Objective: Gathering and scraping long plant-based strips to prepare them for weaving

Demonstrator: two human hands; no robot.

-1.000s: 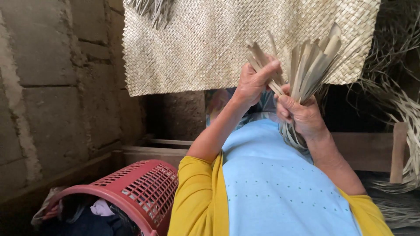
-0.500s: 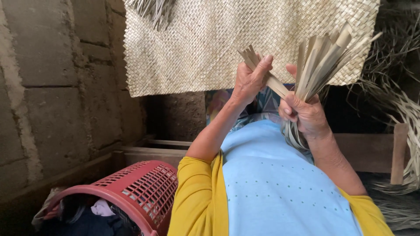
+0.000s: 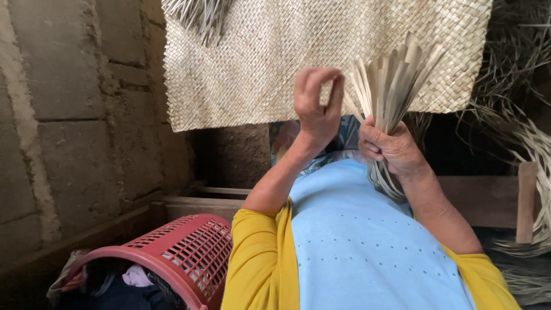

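My right hand [image 3: 391, 148] grips a bundle of pale dried leaf strips [image 3: 389, 86] that fans upward in front of a woven mat [image 3: 258, 57]. The strips' lower ends hang below that hand over my light blue top. My left hand [image 3: 315, 109] is raised just left of the bundle, fingers curled and pinched on a single strip [image 3: 351, 107] that slants back toward the bundle. Both hands are held up close together at chest height.
A red plastic laundry basket [image 3: 189, 258] with clothes inside stands at lower left. A rough block wall [image 3: 69, 115] is on the left. Loose dried leaves [image 3: 516, 132] hang at right beside a wooden frame [image 3: 493, 195].
My left hand has pulled a little left from the bundle and closed its fingers; the several strips it held fanned out earlier no longer stick up from it. The right hand's bundle stays raised.
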